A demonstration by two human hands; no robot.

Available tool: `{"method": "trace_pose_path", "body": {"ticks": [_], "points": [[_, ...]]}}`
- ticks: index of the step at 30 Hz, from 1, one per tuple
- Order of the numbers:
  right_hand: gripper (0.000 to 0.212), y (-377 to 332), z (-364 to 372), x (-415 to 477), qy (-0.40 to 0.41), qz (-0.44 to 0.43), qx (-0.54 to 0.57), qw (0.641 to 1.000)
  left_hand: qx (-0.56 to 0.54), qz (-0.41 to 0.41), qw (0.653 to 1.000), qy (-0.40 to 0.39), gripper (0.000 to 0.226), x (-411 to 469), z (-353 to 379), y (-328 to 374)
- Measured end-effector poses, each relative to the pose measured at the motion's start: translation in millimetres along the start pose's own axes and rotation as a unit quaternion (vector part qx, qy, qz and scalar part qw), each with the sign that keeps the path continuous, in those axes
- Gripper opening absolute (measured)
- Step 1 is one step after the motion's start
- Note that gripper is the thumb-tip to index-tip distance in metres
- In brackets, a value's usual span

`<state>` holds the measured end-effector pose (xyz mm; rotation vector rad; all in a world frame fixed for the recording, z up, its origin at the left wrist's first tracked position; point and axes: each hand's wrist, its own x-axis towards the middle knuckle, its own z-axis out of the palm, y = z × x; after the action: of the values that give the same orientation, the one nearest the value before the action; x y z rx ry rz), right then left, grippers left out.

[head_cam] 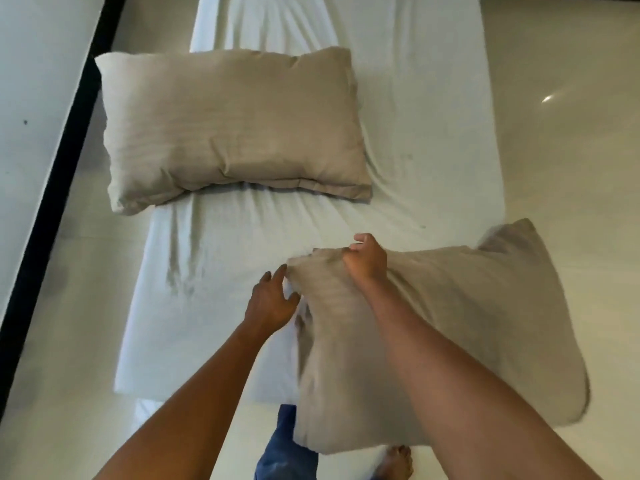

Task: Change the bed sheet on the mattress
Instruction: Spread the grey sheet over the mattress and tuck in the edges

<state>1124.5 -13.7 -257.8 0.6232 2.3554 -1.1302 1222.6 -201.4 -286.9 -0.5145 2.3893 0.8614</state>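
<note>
A thin mattress lies on the floor under a wrinkled white sheet (pixel 408 140). A beige pillow (pixel 228 129) rests on its left half, overhanging the left edge. A second beige pillow (pixel 467 323) is lifted off the near right corner and looks motion-blurred. My right hand (pixel 363 261) grips that pillow's upper left edge with curled fingers. My left hand (pixel 273 299) is spread beside the same corner, its fingertips touching the fabric.
Glossy pale floor tiles (pixel 561 133) surround the mattress. A black strip (pixel 52 188) runs diagonally along the left, with a pale surface beyond it. My blue trouser leg (pixel 284 455) and bare foot (pixel 394 462) stand at the mattress's near end.
</note>
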Motion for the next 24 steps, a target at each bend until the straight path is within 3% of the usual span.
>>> {"method": "trace_pose_path", "body": {"ticks": [4, 10, 11, 15, 17, 19, 21, 23, 24], "points": [[0.043, -58.0, 73.8, 65.9, -0.098, 0.097, 0.126, 0.982, 0.052, -0.035, 0.998, -0.026, 0.075, 32.3, -50.1, -67.5], [0.105, -151.5, 138.0, 133.2, -0.143, 0.16, 0.441, 0.871, -0.001, -0.069, 0.997, 0.046, 0.055, 62.3, -92.5, -127.4], [0.104, -163.0, 141.0, 142.8, -0.124, 0.172, 0.468, 0.858, -0.024, -0.077, 0.995, 0.056, 0.053, 64.5, -95.4, -127.3], [0.058, -193.1, 132.7, 159.5, -0.053, 0.165, 0.539, 0.824, -0.17, -0.122, 0.975, 0.079, 0.047, 69.0, -108.3, -125.9], [0.054, -201.6, 111.7, 142.4, -0.053, 0.116, 0.604, 0.787, -0.349, -0.164, 0.917, 0.107, 0.044, 68.7, -121.1, -117.0], [0.052, -197.5, 79.5, 109.7, -0.084, 0.068, 0.661, 0.743, -0.569, -0.21, 0.784, 0.133, 0.057, 66.2, -136.8, -110.0], [0.045, -167.7, 39.1, 81.8, -0.105, 0.043, 0.684, 0.72, -0.721, -0.213, 0.644, 0.142, 0.077, 57.3, -150.2, -111.2], [0.026, -119.6, -10.6, 49.1, -0.082, 0.058, 0.674, 0.732, -0.78, -0.207, 0.576, 0.133, 0.091, 46.9, -156.0, -115.9], [0.018, -90.4, -38.3, 32.4, -0.063, 0.062, 0.667, 0.74, -0.785, -0.214, 0.571, 0.107, 0.099, 42.1, -157.1, -117.8]]}}
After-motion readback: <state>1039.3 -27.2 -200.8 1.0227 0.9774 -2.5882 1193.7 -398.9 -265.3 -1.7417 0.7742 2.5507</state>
